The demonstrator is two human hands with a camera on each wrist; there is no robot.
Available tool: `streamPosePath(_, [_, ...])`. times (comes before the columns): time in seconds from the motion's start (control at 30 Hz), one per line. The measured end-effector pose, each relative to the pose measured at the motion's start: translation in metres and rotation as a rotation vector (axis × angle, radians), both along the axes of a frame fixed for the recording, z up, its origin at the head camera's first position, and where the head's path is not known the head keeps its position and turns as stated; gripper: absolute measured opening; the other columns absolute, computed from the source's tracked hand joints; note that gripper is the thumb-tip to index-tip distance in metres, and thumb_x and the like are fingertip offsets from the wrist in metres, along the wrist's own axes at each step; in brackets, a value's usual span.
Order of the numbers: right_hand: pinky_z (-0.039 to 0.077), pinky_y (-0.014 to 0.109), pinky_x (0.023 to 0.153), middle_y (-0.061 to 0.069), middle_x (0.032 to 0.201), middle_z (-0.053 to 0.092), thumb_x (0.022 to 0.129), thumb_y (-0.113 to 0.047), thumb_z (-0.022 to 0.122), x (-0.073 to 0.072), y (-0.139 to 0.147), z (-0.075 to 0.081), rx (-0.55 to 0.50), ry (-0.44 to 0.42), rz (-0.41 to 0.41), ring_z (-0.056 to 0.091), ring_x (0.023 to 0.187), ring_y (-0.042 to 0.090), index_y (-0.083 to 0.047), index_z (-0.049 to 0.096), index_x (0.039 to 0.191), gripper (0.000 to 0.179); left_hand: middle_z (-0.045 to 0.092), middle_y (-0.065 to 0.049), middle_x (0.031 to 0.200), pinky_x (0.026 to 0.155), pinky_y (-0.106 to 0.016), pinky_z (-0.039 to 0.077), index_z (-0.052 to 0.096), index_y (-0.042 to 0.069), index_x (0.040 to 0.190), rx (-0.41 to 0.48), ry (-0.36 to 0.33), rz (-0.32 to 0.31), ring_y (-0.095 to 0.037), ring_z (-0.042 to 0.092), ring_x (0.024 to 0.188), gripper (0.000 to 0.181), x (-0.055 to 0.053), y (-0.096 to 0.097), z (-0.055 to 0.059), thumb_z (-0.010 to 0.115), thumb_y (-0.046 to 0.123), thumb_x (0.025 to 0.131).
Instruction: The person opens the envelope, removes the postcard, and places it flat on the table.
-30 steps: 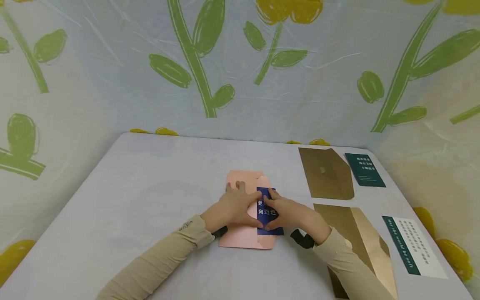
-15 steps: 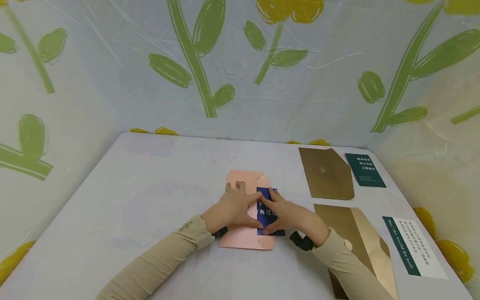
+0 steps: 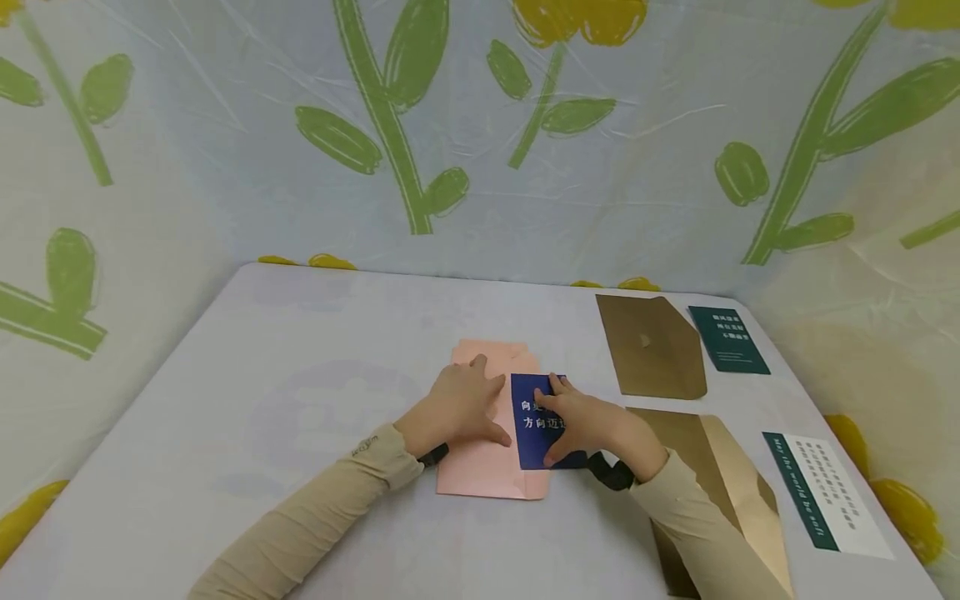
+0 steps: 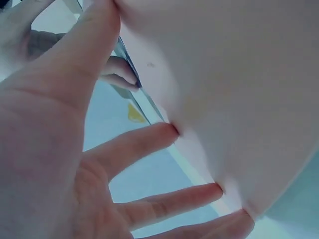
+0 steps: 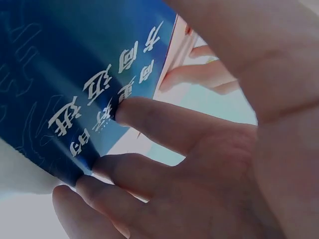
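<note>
A pink envelope [image 3: 468, 467] lies flat on the white table, and my left hand [image 3: 465, 404] rests on it with fingers spread. In the left wrist view the fingertips [image 4: 172, 130] touch the pink paper. A dark blue card [image 3: 528, 450] with white characters lies over the envelope's right part. Its left edge runs along the envelope's opening; whether any of it is still inside I cannot tell. My right hand [image 3: 588, 425] presses spread fingers and thumb onto the card. The right wrist view shows those fingertips [image 5: 124, 109] against the blue surface; the card's right part is hidden beneath the hand.
At the right stand out two brown-gold envelopes, one far [image 3: 652, 346] and one near [image 3: 720, 483] partly under the right sleeve. Beside them lie a green card [image 3: 729, 340] and a white card with a green strip [image 3: 836, 496]. Flower-patterned cloth [image 3: 480, 200] surrounds the table.
The blue card has slid right under my right hand, and more of its characters show at the envelope's opening. My left hand has drawn slightly left, apart from the right one.
</note>
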State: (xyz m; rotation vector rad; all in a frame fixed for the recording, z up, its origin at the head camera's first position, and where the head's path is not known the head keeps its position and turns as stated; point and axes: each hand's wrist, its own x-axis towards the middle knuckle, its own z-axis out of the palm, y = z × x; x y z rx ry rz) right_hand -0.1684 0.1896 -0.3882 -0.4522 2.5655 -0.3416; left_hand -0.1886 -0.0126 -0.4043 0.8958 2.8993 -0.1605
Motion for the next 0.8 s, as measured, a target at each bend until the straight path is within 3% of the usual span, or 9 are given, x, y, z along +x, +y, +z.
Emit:
streamPosePath(0.1, [0.032, 0.060, 0.108, 0.028, 0.161, 0.011, 0.074, -0.031, 0.089, -0.003, 0.002, -0.001, 0.005, 0.006, -0.008, 0.017, 0.146, 0.045, -0.004, 0.039, 0.152, 0.096, 0.051, -0.014, 0.125, 0.081, -0.040, 0.053, 0.058, 0.024, 0.137, 0.022, -0.008, 0.032, -0.032, 0.057, 0.103, 0.090, -0.002, -0.001, -0.001, 0.067, 0.081, 0.069])
streamPosePath(0.23, [0.031, 0.062, 0.108, 0.029, 0.161, 0.013, 0.074, -0.032, 0.089, -0.005, 0.004, 0.000, 0.014, 0.019, -0.019, 0.017, 0.146, 0.046, -0.004, 0.042, 0.150, 0.094, 0.045, -0.018, 0.133, 0.092, -0.048, 0.048, 0.054, 0.028, 0.140, 0.088, -0.073, 0.066, -0.041, 0.044, 0.121, 0.092, -0.010, 0.001, -0.008, 0.072, 0.079, 0.065])
streamPosePath(0.37, [0.032, 0.062, 0.107, 0.029, 0.160, 0.015, 0.073, -0.033, 0.089, -0.005, 0.005, 0.001, 0.017, 0.024, -0.029, 0.018, 0.146, 0.046, -0.004, 0.044, 0.149, 0.093, 0.026, -0.027, 0.153, 0.110, -0.061, 0.028, 0.049, 0.028, 0.138, 0.146, -0.176, 0.072, -0.051, 0.019, 0.142, 0.096, -0.025, 0.000, -0.013, 0.077, 0.077, 0.060])
streamPosePath(0.47, [0.032, 0.062, 0.107, 0.029, 0.160, 0.016, 0.073, -0.033, 0.089, -0.005, 0.004, 0.000, 0.023, 0.021, -0.038, 0.020, 0.145, 0.046, -0.004, 0.045, 0.149, 0.093, 0.007, -0.030, 0.160, 0.114, -0.065, 0.011, 0.045, 0.027, 0.136, 0.157, -0.247, 0.046, -0.050, 0.000, 0.147, 0.098, -0.034, 0.001, -0.013, 0.079, 0.076, 0.058])
streamPosePath(0.63, [0.032, 0.062, 0.107, 0.030, 0.159, 0.017, 0.072, -0.033, 0.089, -0.004, 0.004, 0.000, 0.023, 0.021, -0.045, 0.019, 0.146, 0.047, -0.003, 0.046, 0.148, 0.092, 0.005, -0.028, 0.162, 0.114, -0.066, 0.006, 0.036, 0.023, 0.146, 0.162, -0.285, -0.039, -0.045, 0.000, 0.149, 0.112, -0.044, 0.003, -0.012, 0.082, 0.074, 0.057])
streamPosePath(0.8, [0.032, 0.062, 0.106, 0.031, 0.159, 0.017, 0.072, -0.033, 0.090, -0.004, 0.004, -0.001, 0.026, 0.032, -0.040, 0.021, 0.145, 0.047, -0.003, 0.046, 0.147, 0.092, 0.011, -0.026, 0.162, 0.114, -0.066, 0.007, 0.035, 0.022, 0.147, 0.172, -0.290, -0.047, -0.044, 0.005, 0.149, 0.116, -0.046, 0.005, -0.009, 0.084, 0.072, 0.056])
